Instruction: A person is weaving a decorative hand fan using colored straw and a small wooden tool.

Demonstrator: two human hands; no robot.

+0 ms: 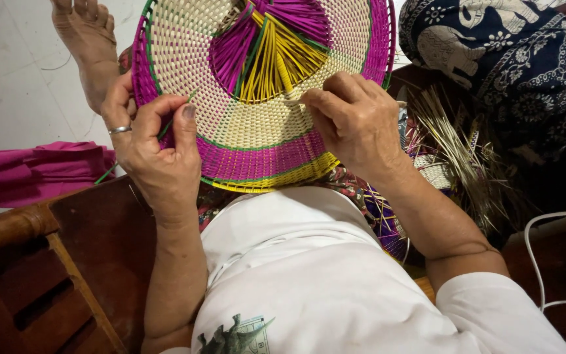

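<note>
Fan (257,124) sits between both hands, left grip (155,141) and right grip (352,118) pinching it.

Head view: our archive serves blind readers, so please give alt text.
Two hands work a round woven fan of cream, magenta and yellow: the left hand pinches a green strand, the right hand presses the weave.

The woven fan (263,98) runs off the top edge, its upper rim unseen. The right hand (355,121) covers whatever its fingertips pinch (perhaps a strand, too small to tell). The left hand (155,144) hides the fan's left rim.
</note>
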